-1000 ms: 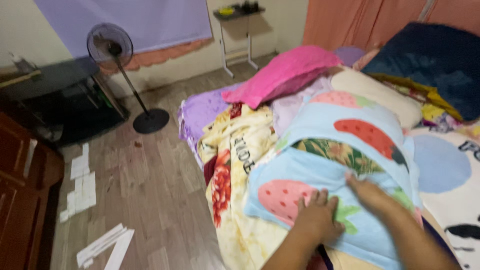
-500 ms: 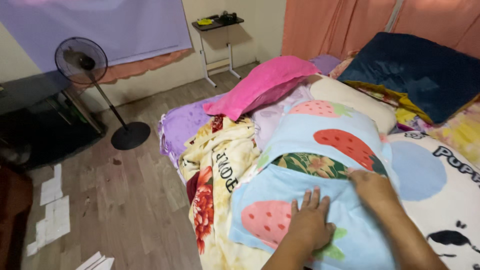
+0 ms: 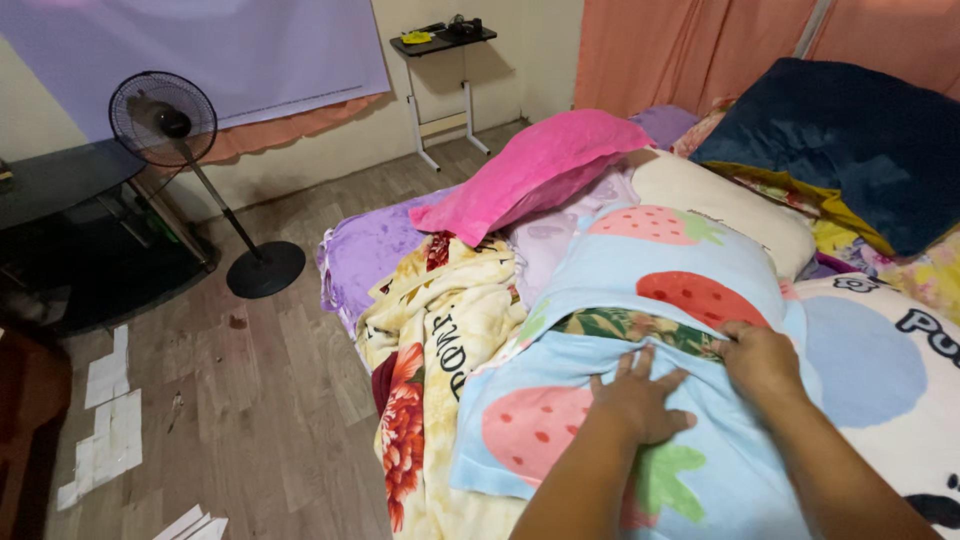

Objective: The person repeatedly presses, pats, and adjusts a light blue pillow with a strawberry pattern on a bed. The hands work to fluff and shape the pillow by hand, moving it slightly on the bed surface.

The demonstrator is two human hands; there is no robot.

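Both hands on the strawberry blanket [image 3: 650,420], mid-fold on the bed [image 3: 880,380].
Left hand [image 3: 640,395] flat, fingers spread, pressing it down; right hand [image 3: 762,362] clenched on a fold. One flap over; yellow floral blanket [image 3: 440,340] beside it lies crumpled.

The bed [image 3: 360,262] carries heaped blankets [image 3: 440,340] and pillows [image 3: 540,170].
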